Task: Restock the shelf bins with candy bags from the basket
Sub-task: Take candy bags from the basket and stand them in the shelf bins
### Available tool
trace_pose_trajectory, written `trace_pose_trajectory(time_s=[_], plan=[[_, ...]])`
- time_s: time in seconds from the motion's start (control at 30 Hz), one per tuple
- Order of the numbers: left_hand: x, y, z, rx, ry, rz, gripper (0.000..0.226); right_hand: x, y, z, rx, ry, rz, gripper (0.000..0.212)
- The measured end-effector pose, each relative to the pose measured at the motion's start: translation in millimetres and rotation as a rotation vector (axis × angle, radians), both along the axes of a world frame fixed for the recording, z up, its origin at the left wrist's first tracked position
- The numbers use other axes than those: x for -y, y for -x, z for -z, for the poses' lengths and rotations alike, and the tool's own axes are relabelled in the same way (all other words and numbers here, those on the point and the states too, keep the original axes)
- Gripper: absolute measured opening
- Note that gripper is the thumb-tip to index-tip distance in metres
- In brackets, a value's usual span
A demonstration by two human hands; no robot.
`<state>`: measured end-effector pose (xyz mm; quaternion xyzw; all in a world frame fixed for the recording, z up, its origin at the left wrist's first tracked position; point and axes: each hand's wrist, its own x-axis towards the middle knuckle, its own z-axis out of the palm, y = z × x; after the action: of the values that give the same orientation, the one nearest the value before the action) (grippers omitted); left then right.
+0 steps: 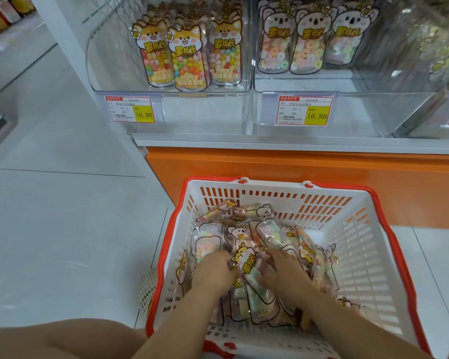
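Basket (368, 244): white slotted plastic with an orange-red rim, on the pale floor in the lower middle and right of the frame, just in front of the shelf's orange base panel (309, 167).
Candy bags (278, 237): a loose heap of clear, cartoon-printed packs across the basket's bottom, lying flat and overlapping at mixed angles.
Middle bag (247, 264): a pack with an animal face and yellow lettering, on top of the heap, directly between the two hands.
Left hand (214, 270): inside the basket, lower centre of the frame, palm down on the heap. Its fingers are bent, with the tips at the middle bag's left edge; motion blur hides whether they actually grip it.
Right hand (283, 270): inside the basket just right of the middle bag, palm down. Its fingers reach toward the upper left over the heap and its thumb is set apart against the bag's clear lower part. I cannot tell if that is a pinch.
Left bin (109, 73): clear, upper left of centre, with upright fox-faced bean packs (186, 60) toward its back.
Right bin (373, 104): clear, upper right, with upright koala-faced ring-candy packs (305, 45) at its back.
Price tags (130, 109): one on each bin front, both reading 16.80.
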<state>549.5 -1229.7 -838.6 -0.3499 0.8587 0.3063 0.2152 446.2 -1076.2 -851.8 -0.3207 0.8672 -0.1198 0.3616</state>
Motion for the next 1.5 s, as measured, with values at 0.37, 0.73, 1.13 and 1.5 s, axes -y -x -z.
trace_pose_trajectory(time_s=[0.37, 0.73, 1.13, 1.5], plan=[[12.1, 10.0, -61.9, -0.299, -0.523, -0.137, 0.010, -20.4, 38.2, -32.0, 0.542, 0.322, 0.383, 0.073], [-6.2, 45.5, -147.5, -0.771, -1.160, -0.599, 0.063, -25.4, 51.1, -143.0, 0.499, 0.828, 0.610, 0.074], [-121.9, 99.4, -217.6, -0.882, -1.153, -0.387, 0.039, -79.0, 80.8, -232.8, 0.370, 1.140, 0.792, 0.023], [-137.0, 176.3, -266.1, -1.040, -0.856, -0.221, 0.070, -135.3, 145.7, -294.4, 0.192, 1.033, 0.643, 0.029]])
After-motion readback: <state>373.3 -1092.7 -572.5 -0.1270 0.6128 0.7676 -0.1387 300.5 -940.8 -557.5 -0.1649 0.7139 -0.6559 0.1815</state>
